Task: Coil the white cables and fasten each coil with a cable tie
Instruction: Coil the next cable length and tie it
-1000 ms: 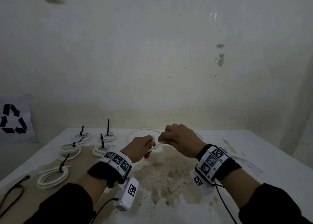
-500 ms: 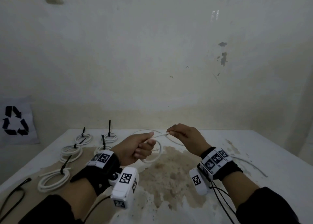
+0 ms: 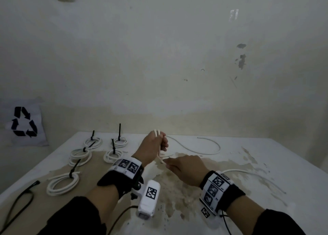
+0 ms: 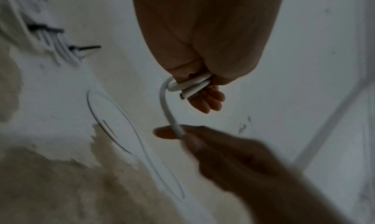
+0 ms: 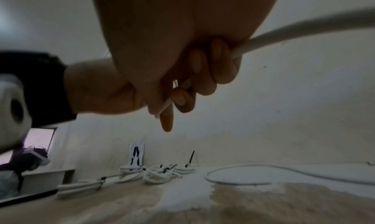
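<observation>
My left hand (image 3: 160, 142) is raised above the table (image 3: 266, 151) and grips a few loops of a white cable (image 3: 204, 151), whose loose part trails over the tabletop behind. My right hand (image 3: 167, 163) sits just below and nearer, pinching the same cable. In the left wrist view the left hand (image 4: 202, 89) clamps the loops (image 4: 192, 84), with a cut end sticking out, and the right hand (image 4: 182, 132) pinches the strand hanging from them. The right wrist view shows the cable (image 5: 304, 30) running out of the right hand's curled fingers (image 5: 219, 63).
Several white coils, each bound with a black cable tie, lie at the left, such as the nearest coil (image 3: 62, 183) and a far coil (image 3: 120, 141). A loose white cable (image 3: 248, 174) lies at the right. A black looped strand (image 3: 21, 197) lies by the left edge.
My left hand has lifted and turned upright with the loops in it. My right hand has come down and nearer, from level with the left hand to below it, still pinching the cable.
</observation>
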The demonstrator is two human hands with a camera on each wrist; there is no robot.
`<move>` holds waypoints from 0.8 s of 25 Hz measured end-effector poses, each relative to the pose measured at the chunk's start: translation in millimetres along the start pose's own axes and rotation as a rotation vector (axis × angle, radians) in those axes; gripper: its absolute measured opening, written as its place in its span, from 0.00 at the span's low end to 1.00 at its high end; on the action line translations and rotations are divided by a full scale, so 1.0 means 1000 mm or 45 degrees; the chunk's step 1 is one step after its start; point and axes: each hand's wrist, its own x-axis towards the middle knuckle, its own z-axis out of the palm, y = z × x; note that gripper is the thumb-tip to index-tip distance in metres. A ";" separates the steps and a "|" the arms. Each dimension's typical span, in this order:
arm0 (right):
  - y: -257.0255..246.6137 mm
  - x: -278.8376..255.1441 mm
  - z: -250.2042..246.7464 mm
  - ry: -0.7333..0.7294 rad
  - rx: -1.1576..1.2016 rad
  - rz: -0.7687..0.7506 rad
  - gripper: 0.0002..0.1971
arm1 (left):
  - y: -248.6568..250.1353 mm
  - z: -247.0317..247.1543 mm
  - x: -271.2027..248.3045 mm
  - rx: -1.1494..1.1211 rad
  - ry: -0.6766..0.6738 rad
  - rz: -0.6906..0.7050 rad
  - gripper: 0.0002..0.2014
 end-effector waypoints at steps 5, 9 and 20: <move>-0.004 0.002 -0.017 -0.067 0.115 -0.121 0.17 | -0.029 0.002 -0.018 0.970 -0.202 0.121 0.07; 0.000 0.001 -0.026 -0.085 0.225 -0.107 0.12 | -0.025 -0.003 -0.019 1.410 -0.459 0.006 0.11; 0.041 0.005 -0.029 0.292 0.346 0.190 0.17 | 0.003 -0.031 -0.033 -0.067 -0.649 -0.671 0.17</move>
